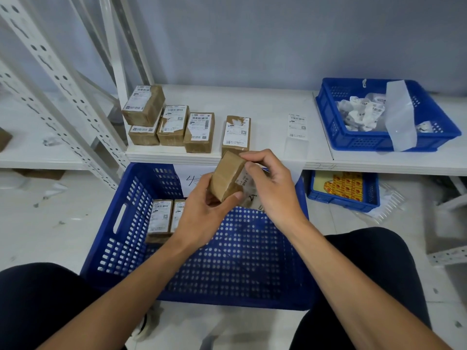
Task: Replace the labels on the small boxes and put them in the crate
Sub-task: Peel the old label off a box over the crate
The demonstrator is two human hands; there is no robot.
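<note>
A small brown taped box (226,176) is held tilted above the big blue crate (121,238). My left hand (202,210) grips it from below, thumb on its lower corner. My right hand (270,183) pinches the box's right side, where a white label is partly hidden by the fingers. Two labelled boxes (161,218) stand in the crate's back left. Several more brown boxes (174,123) with white labels sit on the shelf (273,152), one (236,132) just behind the held box. A loose label sheet (297,126) lies on the shelf to the right.
A smaller blue bin (353,140) with crumpled label scraps and a clear backing strip stands at the shelf's right. Below it, another blue bin (316,193) holds red-and-yellow packets. White shelf posts (58,79) rise at the left. My knees flank the crate.
</note>
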